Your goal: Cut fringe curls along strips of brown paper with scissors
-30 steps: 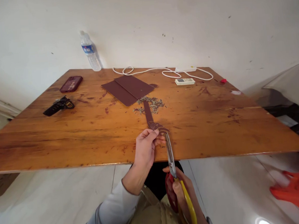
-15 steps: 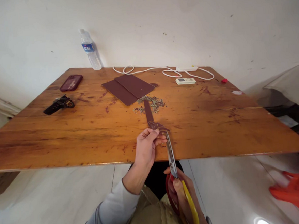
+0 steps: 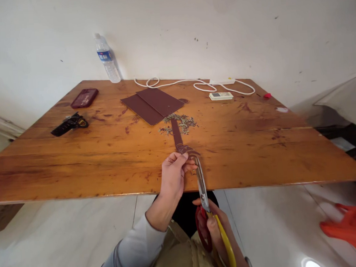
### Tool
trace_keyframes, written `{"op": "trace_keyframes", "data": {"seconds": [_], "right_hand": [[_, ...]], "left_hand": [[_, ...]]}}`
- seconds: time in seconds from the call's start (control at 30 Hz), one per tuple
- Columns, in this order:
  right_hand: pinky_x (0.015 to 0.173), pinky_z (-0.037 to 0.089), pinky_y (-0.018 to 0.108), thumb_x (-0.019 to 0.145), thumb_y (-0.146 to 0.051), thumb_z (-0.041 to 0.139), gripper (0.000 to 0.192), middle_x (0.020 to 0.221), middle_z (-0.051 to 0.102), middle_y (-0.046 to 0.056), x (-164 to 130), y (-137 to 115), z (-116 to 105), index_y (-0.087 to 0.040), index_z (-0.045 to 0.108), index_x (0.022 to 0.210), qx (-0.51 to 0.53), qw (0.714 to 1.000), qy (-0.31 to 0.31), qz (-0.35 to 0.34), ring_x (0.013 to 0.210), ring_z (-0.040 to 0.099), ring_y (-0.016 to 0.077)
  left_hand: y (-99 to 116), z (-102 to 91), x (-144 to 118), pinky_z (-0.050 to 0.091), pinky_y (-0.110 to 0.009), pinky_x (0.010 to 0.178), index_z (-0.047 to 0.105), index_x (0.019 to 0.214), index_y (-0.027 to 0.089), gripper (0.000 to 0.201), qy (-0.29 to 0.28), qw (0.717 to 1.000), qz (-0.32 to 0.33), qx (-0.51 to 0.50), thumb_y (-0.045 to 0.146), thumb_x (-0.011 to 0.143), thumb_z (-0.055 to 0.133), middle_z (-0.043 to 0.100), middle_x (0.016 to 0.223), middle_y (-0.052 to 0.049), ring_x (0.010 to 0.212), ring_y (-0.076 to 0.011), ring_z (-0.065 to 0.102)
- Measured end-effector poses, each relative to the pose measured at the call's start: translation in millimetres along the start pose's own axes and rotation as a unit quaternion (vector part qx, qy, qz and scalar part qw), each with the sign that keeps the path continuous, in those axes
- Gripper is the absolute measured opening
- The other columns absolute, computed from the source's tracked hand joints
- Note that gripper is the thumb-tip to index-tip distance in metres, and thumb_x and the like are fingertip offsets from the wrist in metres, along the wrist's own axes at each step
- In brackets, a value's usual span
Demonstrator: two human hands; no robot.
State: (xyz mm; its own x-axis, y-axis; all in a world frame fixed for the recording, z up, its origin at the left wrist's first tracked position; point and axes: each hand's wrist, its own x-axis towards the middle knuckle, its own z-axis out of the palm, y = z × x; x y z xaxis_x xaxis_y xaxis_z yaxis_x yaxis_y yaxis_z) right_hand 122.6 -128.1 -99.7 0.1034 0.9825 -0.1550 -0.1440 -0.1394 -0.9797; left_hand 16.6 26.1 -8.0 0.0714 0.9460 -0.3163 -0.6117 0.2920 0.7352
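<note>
My left hand [image 3: 176, 170] is pinched shut over the near part of the table, its fingertips on a thin strip of maroon paper, partly hidden by the fingers. My right hand [image 3: 216, 228] grips scissors [image 3: 201, 180] with one red and one yellow handle. Their blades point away from me, tips beside my left fingertips. Just beyond lie curled thin maroon strips [image 3: 191, 150] and a flat, wider maroon strip [image 3: 177, 132]. Small greyish-brown cut scraps [image 3: 185, 124] are scattered around its far end. Two maroon sheets [image 3: 160, 102] overlap behind the scraps.
On the wooden table [image 3: 107, 167] are a phone [image 3: 85, 98] and a black strapped item [image 3: 70, 124] at left. A water bottle [image 3: 108, 61] stands at the back. A white cable [image 3: 177, 83] and a small remote [image 3: 221, 96] lie back right. An orange plastic object [image 3: 352, 227] is lower right.
The scissors and my right hand have shifted slightly left, and the blades look a little closer in angle to my left fingers. My left hand has barely moved.
</note>
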Motion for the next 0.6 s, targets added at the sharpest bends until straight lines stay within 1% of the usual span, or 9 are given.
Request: {"op": "trace_keyframes", "data": {"seconds": [0.07,0.17,0.27,0.43,0.6], "right_hand": [[0.047,0.024,0.026,0.096,-0.083,0.063,0.064,0.066,0.043,-0.008,0.9,-2.3,-1.2,-0.024,0.073,0.116,-0.003,1.000,-0.006,-0.008,0.052,0.030,0.0122],[0.045,0.024,0.026,0.093,-0.084,0.067,0.064,0.064,0.045,-0.007,3.7,-10.3,-0.8,-0.023,0.075,0.112,-0.038,0.999,0.015,-0.023,0.052,0.033,0.0133],[0.045,0.023,0.027,0.092,-0.087,0.066,0.067,0.062,0.044,-0.006,6.1,-15.8,0.5,-0.023,0.075,0.108,-0.050,0.998,0.026,-0.017,0.052,0.032,0.0141],[0.047,0.026,0.028,0.093,-0.090,0.061,0.070,0.063,0.047,-0.006,4.7,-15.6,0.9,-0.022,0.074,0.105,-0.068,0.997,0.043,-0.012,0.054,0.035,0.0146],[0.046,0.020,0.027,0.092,-0.091,0.063,0.070,0.061,0.041,-0.008,3.3,-12.4,0.2,-0.022,0.072,0.102,-0.050,0.998,0.043,0.000,0.052,0.030,0.0132]], "left_hand": [[-1.0,-0.9,0.3,0.059,-0.024,0.061,0.059,0.060,0.018,0.039,0.001,1.000,0.005,0.002,0.026,0.071,0.096,0.072,0.061,-0.001,0.052,-0.0113,0.067],[-1.3,-1.5,0.5,0.057,-0.023,0.059,0.060,0.061,0.019,0.038,-0.005,1.000,0.004,0.005,0.026,0.069,0.096,0.071,0.060,-0.001,0.051,-0.0112,0.066],[-0.5,-1.2,0.5,0.058,-0.024,0.059,0.061,0.061,0.019,0.037,-0.009,1.000,-0.002,0.008,0.026,0.068,0.096,0.072,0.060,-0.001,0.051,-0.0119,0.067],[0.2,-0.9,0.5,0.060,-0.024,0.061,0.059,0.061,0.019,0.040,-0.009,1.000,-0.005,0.010,0.026,0.068,0.098,0.073,0.061,-0.001,0.052,-0.0120,0.068],[-0.5,-1.2,0.3,0.059,-0.023,0.058,0.061,0.060,0.019,0.040,-0.015,1.000,0.003,-0.001,0.027,0.062,0.100,0.072,0.059,-0.001,0.050,-0.0122,0.068]]}}
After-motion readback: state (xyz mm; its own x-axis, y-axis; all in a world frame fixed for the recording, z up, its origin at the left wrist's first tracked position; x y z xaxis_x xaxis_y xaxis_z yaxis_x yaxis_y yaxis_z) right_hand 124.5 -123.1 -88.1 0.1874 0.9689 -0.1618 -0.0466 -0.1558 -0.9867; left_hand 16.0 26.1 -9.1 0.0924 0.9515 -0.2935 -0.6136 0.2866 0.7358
